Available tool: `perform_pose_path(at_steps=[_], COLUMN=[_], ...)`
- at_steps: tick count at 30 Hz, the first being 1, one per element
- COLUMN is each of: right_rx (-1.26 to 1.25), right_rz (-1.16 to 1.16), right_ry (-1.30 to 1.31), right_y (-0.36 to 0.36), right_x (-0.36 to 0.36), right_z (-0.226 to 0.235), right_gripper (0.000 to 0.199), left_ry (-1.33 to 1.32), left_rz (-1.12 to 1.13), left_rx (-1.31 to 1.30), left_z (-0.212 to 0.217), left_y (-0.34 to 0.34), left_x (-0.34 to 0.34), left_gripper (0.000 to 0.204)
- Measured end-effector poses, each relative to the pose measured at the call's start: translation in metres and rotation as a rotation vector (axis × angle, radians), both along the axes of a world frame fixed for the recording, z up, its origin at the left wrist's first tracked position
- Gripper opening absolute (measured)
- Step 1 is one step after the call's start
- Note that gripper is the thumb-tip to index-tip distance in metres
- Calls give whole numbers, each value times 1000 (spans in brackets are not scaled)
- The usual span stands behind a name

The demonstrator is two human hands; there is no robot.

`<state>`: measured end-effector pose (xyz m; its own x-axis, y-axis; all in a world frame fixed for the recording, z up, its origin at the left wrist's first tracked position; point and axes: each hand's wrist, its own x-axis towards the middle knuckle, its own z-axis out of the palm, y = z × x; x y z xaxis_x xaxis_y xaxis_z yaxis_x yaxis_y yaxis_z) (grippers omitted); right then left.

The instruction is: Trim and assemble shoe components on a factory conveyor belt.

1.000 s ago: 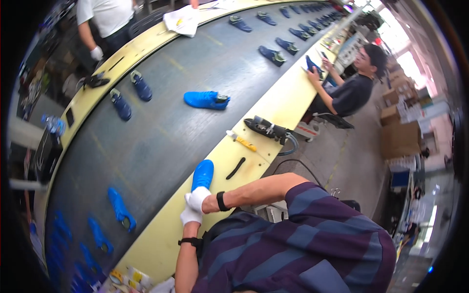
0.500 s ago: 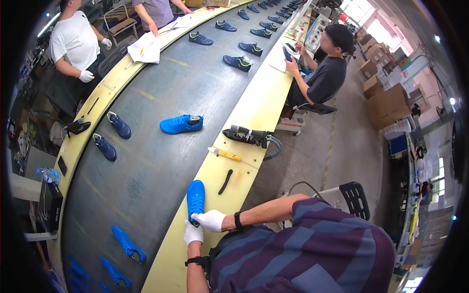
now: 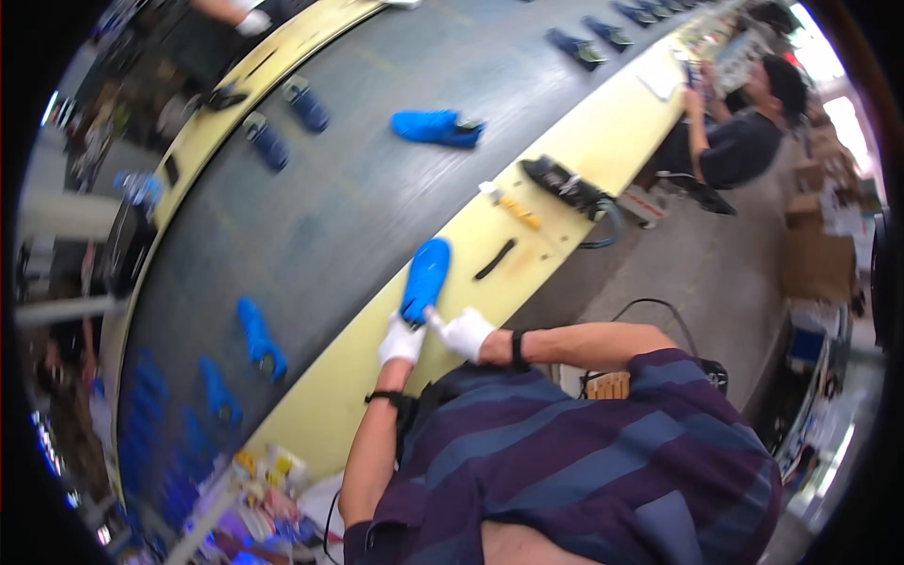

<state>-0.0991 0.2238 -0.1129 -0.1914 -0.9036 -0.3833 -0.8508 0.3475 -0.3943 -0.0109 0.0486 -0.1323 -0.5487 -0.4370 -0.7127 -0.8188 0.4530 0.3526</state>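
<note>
A blue lace-up sneaker (image 3: 428, 271) is at the near edge of the pale yellow bench, its toe away from me. My left hand (image 3: 401, 341), in a white glove, is closed around its heel end. Beside the shoe opening is my right hand (image 3: 463, 333), also gloved, with one finger stretched to the collar and touching or nearly touching it; blur hides the exact contact. To the right of the shoe lie a short black strip (image 3: 495, 260) and a yellow-and-white pen-like tool (image 3: 510, 205). Farther up the bench rests a black device (image 3: 569, 186) with a hose.
On the dark conveyor belt (image 3: 311, 217) stand another blue sneaker (image 3: 438, 127), a navy pair (image 3: 306, 105) and more blue shoes (image 3: 256, 339) at left. Coloured clutter (image 3: 268, 494) is heaped at lower left. A seated co-worker (image 3: 749, 132) handles something farther along.
The whole view has swung, shifting the bench and belt in the picture. My left hand stays on the sneaker's heel. My right hand has drawn slightly back from the collar, one finger stretched out.
</note>
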Motion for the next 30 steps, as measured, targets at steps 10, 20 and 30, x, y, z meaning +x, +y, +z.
perform_pose_path(at_steps=[10,20,30], right_rx=[61,22,235], right_rz=[258,197,-670], right_ry=[50,-325,-634], right_y=[-37,-48,-44], right_x=[-18,-38,-38], right_z=[11,22,-47], right_gripper=[47,22,29], left_ry=[-172,238,159], left_rz=[3,-252,-8], left_rx=[-34,522,200], left_z=[7,-56,-81], left_y=[-3,-67,-42], left_x=[10,49,-11], left_gripper=[91,86,88])
